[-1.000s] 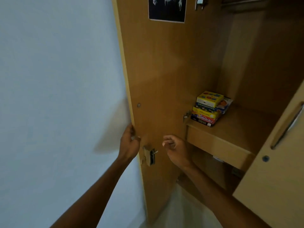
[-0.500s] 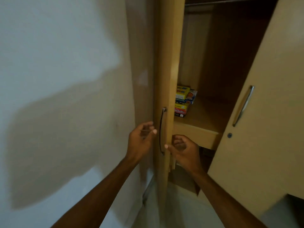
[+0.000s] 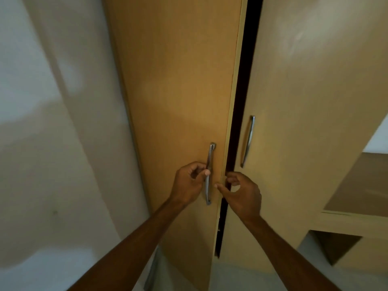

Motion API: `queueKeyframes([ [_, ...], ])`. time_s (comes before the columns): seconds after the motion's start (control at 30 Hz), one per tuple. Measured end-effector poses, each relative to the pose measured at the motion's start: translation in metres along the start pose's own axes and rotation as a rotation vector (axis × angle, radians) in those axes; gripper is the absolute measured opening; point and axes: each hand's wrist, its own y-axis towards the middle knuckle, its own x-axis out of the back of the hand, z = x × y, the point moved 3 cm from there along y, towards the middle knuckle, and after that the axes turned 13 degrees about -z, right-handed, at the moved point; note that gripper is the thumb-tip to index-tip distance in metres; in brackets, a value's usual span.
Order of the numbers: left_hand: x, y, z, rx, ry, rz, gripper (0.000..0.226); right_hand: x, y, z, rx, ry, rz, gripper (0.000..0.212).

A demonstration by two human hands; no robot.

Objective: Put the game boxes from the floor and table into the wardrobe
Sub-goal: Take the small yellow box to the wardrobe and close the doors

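Game boxes: not visible now; a second ago a stack of them sat on the wardrobe shelf, centre right of frame, behind the open door.
Left door point(image 3: 178, 101): has swung from wide open to nearly shut; only a narrow dark gap point(image 3: 237, 122) remains at centre frame.
Right door point(image 3: 315, 101): also close to shut, its handle point(image 3: 248, 141) untouched.
Left hand point(image 3: 190, 182): fingers curled round the left door's metal handle point(image 3: 209, 173), gripping it.
Right hand point(image 3: 241, 191): loosely curled at the door edge by the gap, holding nothing; contact with the edge cannot be told.
Surroundings: pale wall point(image 3: 52, 122) at left; a lower cabinet point(image 3: 346, 223) at lower right.
Judgement: boxes appear stowed; task likely near its end, with only the final closing push left. Watch the right fingers near the closing gap.
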Motion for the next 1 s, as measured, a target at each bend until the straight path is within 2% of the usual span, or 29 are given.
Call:
queueKeyframes([
  [0.17, -0.056, 0.043, 0.012, -0.007, 0.001, -0.004, 0.006, -0.014, 0.055, -0.036, 0.077, -0.118, -0.107, 0.06],
  [0.23, -0.073, 0.058, 0.016, -0.027, 0.01, -0.02, 0.015, -0.024, 0.074, -0.047, 0.116, -0.182, -0.131, 0.063],
  [0.3, -0.089, 0.073, 0.021, -0.045, 0.024, -0.037, 0.017, -0.033, 0.093, -0.057, 0.125, -0.248, -0.153, 0.073],
  [0.47, -0.116, 0.106, 0.029, -0.037, 0.057, -0.068, 0.003, -0.05, 0.13, -0.063, 0.125, -0.372, -0.207, 0.106],
  [0.6, -0.131, 0.129, 0.034, -0.03, 0.074, -0.084, 0.001, -0.063, 0.154, -0.069, 0.118, -0.428, -0.182, 0.121],
  [0.83, -0.142, 0.147, 0.045, -0.042, 0.085, -0.069, 0.003, -0.074, 0.165, -0.081, 0.131, -0.468, -0.166, 0.118],
  [1.0, -0.137, 0.142, 0.049, -0.05, 0.153, -0.032, 0.012, -0.068, 0.163, -0.084, 0.167, -0.49, -0.127, 0.119],
])
